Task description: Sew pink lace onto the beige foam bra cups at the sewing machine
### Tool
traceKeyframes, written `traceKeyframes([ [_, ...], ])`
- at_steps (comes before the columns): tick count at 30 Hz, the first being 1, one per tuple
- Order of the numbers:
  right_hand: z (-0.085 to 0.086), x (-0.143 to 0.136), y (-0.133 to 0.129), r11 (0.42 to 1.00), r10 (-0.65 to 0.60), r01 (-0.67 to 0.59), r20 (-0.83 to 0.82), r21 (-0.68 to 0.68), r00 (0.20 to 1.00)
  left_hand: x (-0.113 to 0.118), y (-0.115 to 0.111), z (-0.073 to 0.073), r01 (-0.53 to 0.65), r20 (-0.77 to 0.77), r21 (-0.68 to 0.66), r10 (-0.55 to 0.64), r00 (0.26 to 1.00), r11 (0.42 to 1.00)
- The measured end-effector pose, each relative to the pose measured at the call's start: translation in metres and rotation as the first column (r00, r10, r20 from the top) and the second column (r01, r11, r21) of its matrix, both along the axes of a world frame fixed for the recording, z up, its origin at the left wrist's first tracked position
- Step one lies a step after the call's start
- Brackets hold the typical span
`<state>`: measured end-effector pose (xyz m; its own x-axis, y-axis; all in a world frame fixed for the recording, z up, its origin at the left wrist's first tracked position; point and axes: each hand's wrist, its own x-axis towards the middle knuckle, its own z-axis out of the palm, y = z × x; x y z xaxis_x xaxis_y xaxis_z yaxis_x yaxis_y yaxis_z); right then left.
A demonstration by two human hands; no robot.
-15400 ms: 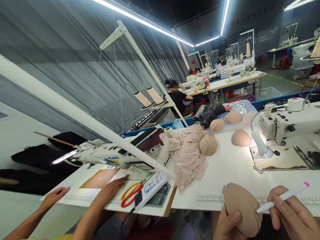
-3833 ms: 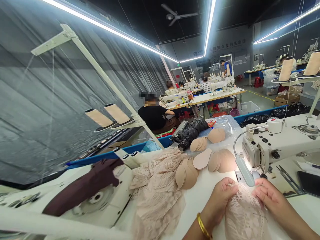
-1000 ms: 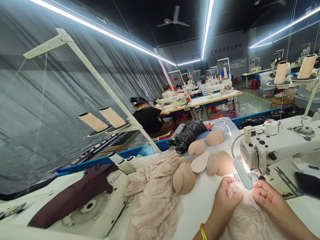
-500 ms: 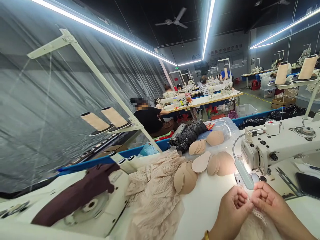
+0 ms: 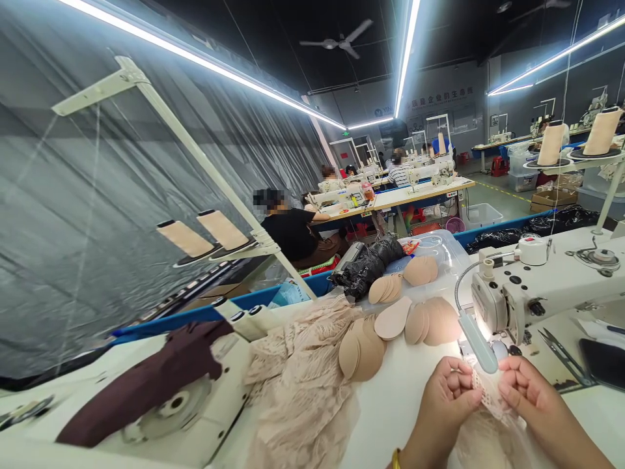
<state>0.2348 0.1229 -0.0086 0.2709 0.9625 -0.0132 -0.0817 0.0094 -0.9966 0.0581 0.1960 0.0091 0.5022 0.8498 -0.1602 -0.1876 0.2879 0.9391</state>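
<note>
Both hands pinch a piece of pale lace fabric [image 5: 489, 396] in front of the sewing machine [image 5: 502, 303]. My left hand [image 5: 452, 397] grips its left edge between thumb and fingers. On the right edge, my right hand [image 5: 527, 391] is closed the same way. The lace spans the gap between them and hangs down toward the table's front. A grey-green lamp head [image 5: 479, 344] lights the spot just above the fingers, hiding part of the needle area. Tweezers or thread snips [image 5: 564, 355] lie right of the machine.
Beige oval pads [image 5: 364, 348] lie in stacks left of the machine. A heap of beige lace [image 5: 303, 378] covers the table beside them. Dark cloth [image 5: 146, 384] drapes over another machine. Behind stand a clear plastic bin [image 5: 452, 251] and a black plastic bag [image 5: 374, 267]; a co-worker [image 5: 288, 228] sits beyond.
My hands have moved apart, spreading the lace between them where they were nearly touching before. The co-worker behind has shifted slightly.
</note>
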Motion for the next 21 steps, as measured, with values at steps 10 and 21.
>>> traceKeyframes([
  [10, -0.030, 0.113, 0.002, 0.943, -0.333, 0.063, 0.937, 0.328, 0.108, 0.007, 0.000, -0.001, -0.039, -0.037, 0.065, 0.041, 0.998, 0.997],
  [21, -0.070, 0.138, -0.012, 0.952, -0.292, -0.057, 0.946, 0.302, 0.140, -0.008, -0.006, 0.041, -0.010, -0.193, 0.275, 0.066, 0.979, 0.961],
])
